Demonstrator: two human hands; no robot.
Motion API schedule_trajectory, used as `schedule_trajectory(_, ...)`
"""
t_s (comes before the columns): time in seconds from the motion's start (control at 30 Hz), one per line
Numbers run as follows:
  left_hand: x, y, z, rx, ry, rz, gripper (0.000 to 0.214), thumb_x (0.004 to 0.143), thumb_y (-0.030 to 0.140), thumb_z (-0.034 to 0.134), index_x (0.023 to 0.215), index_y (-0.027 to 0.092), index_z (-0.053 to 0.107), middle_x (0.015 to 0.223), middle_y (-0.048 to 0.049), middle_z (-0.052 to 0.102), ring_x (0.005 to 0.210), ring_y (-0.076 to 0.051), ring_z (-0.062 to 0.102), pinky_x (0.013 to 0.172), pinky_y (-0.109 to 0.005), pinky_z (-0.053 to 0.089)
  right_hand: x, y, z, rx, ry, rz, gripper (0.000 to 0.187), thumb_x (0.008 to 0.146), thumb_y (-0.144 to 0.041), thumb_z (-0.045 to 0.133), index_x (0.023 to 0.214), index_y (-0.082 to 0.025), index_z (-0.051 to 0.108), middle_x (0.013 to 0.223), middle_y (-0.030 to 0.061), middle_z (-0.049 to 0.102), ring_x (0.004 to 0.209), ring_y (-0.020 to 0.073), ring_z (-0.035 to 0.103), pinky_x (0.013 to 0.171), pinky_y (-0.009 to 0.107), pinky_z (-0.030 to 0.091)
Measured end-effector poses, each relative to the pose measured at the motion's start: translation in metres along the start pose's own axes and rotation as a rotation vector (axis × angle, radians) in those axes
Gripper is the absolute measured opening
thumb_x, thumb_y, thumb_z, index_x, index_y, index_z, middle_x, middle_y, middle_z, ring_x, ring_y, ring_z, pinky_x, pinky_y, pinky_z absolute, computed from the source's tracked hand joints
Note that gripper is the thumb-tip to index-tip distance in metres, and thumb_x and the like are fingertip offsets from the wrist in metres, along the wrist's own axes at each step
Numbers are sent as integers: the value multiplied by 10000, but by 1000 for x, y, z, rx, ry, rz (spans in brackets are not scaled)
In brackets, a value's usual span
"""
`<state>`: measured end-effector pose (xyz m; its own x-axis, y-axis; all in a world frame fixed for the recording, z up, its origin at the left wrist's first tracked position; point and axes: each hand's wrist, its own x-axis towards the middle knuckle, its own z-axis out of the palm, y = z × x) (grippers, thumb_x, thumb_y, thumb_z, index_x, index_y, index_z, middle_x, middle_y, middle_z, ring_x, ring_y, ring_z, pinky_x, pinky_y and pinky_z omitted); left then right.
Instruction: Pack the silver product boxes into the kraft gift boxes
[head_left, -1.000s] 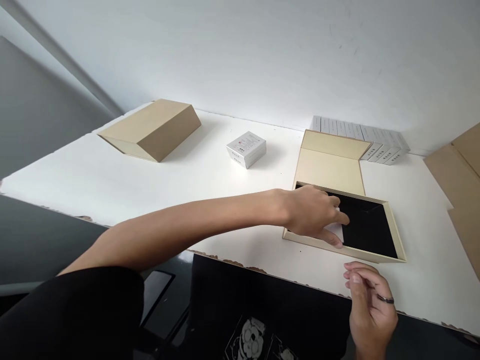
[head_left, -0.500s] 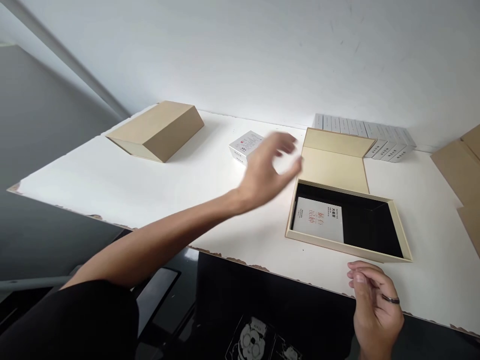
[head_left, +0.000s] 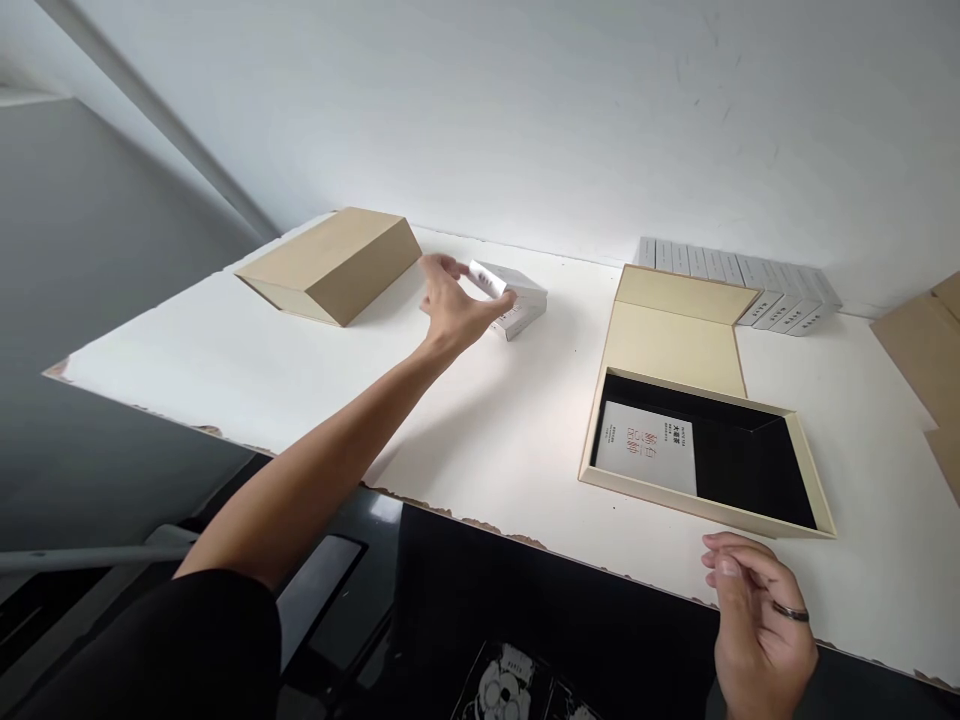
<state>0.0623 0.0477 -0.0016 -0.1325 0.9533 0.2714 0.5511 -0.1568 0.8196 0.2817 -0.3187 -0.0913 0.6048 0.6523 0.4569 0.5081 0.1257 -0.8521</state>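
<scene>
My left hand [head_left: 454, 305] reaches across the table with thumb and fingers round a small white box [head_left: 489, 280], which is tilted. Another white box [head_left: 521, 318] lies directly beneath it. My right hand [head_left: 761, 620], with a dark ring on one finger, rests by the table's front edge, fingers curled in against the thumb and nothing visible in them. Just beyond it is an open cream gift box [head_left: 705, 505] with a black inside. A flat white box [head_left: 645, 447] with red and black print fills its left part.
A closed tan box [head_left: 322, 262] lies at the far left of the white table [head_left: 300, 390]. Several white boxes [head_left: 787, 300] stand in a row by the wall, behind the raised lid [head_left: 686, 293]. Brown cardboard [head_left: 919, 340] is at the right edge.
My left hand has moved left, from beside the gift box's lid to the small white boxes, and the upper one is now tilted in its grasp. My right hand has kept its pose.
</scene>
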Motion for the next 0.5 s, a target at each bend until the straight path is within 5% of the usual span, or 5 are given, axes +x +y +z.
schedule_trajectory(0.1, -3, 29, -8, -207, 17, 331, 651, 761, 327, 817, 1133, 303, 283, 1399, -93, 525, 1269, -258, 628, 1185, -525, 462, 0, 0, 1, -9, 4, -2, 78, 1052, -274, 661, 1036, -199, 676, 1034, 54, 711, 952, 144, 682, 733, 225, 563)
schedule_trajectory(0.2, -20, 75, -11, -419, -150, 527, 613, 808, 391, 788, 1160, 317, 292, 1399, -83, 553, 1210, -242, 667, 1036, -443, 559, 0, 0, 2, -13, 5, -1, 74, 1050, -269, 664, 1043, -198, 680, 1045, 58, 711, 965, 150, 681, 753, 235, 563)
schedule_trajectory(0.37, -83, 159, 9, -355, -697, 686, 763, 732, 380, 904, 1281, 284, 383, 1307, -76, 645, 1219, -289, 667, 960, -421, 573, 1, 1, 2, 2, -7, -15, 64, 1052, -261, 655, 1034, -201, 669, 1021, 54, 704, 970, 157, 686, 756, 238, 574)
schedule_trajectory(0.5, -130, 198, 50, -24, -1175, 785, 805, 762, 342, 916, 1387, 198, 430, 1184, -90, 708, 1071, -295, 714, 859, -400, 573, 2, -2, 2, -16, -10, -13, 57, 1059, -258, 640, 1033, -211, 660, 1028, 47, 698, 959, 151, 681, 734, 227, 572)
